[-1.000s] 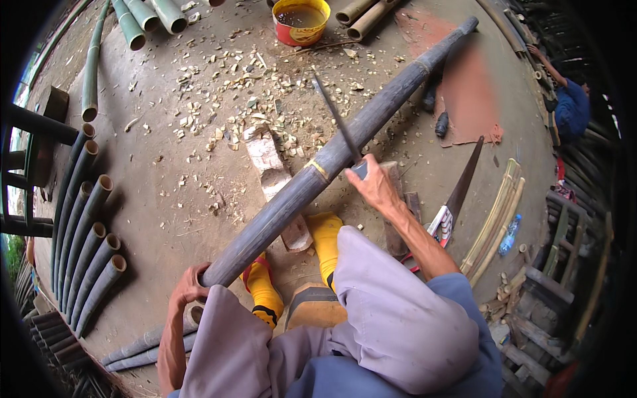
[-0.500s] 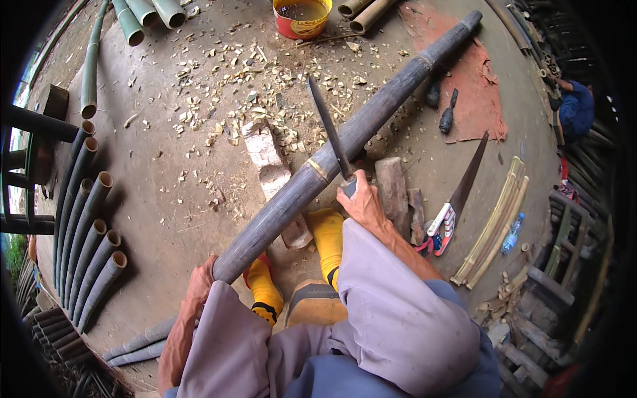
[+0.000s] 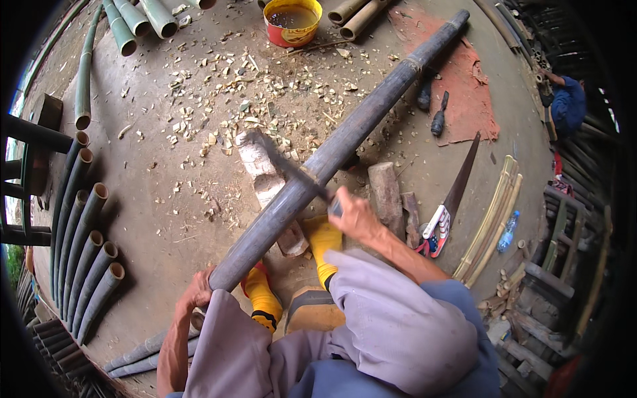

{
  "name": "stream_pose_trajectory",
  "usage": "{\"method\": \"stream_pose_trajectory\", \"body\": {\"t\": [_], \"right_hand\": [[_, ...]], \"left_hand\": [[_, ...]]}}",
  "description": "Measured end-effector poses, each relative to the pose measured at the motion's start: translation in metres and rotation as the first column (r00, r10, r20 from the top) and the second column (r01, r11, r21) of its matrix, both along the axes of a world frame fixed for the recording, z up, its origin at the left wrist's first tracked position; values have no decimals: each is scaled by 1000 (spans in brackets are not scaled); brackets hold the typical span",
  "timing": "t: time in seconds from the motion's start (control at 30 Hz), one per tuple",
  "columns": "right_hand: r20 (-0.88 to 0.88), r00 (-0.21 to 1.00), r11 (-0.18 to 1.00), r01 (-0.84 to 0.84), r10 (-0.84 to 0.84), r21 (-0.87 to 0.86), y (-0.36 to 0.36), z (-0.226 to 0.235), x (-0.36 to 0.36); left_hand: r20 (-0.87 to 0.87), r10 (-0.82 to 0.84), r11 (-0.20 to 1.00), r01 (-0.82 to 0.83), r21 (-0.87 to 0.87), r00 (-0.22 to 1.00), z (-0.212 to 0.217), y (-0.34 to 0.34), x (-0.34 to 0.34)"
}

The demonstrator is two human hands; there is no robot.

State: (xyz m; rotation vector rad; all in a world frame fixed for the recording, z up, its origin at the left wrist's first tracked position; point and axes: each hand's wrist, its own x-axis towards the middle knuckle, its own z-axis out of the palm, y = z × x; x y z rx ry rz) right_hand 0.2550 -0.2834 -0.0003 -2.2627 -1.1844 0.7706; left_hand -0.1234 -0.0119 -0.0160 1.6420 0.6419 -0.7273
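A long dark bamboo pole [image 3: 348,136] slants from my lap up to the far right. My left hand [image 3: 198,288] is closed around its near end, beside my left knee. In my right hand [image 3: 358,215] is the handle of a long knife [image 3: 292,168]. Its blade, smeared by motion, crosses the pole near a pale joint ring; whether it touches the bamboo I cannot tell. Under the pole lies a notched pale wood block [image 3: 255,162], between it and my yellow-covered feet [image 3: 323,242].
Wood chips litter the ground around a red and yellow bucket [image 3: 290,36]. A handsaw [image 3: 458,189] and a split-bamboo bundle [image 3: 491,219] lie at right, near a plastic bottle [image 3: 509,232]. Several bamboo tubes [image 3: 86,252] line the left. Another person [image 3: 567,105] is at far right.
The knife blade has swung down and leftward, from pointing upward to lying across the pole. My right hand has shifted slightly down and left. My left hand keeps its hold.
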Motion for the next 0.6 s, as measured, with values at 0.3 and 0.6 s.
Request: {"method": "stream_pose_trajectory", "body": {"t": [0.3,0.6], "right_hand": [[-27,993,991,112,-114,-77,12,3,14],[-58,963,964,264,-263,14,25,5,23]], "left_hand": [[-63,71,986,-80,-149,995,-11,13,-8],[-256,172,868,-269,-418,951,-16,23,-15]]}}
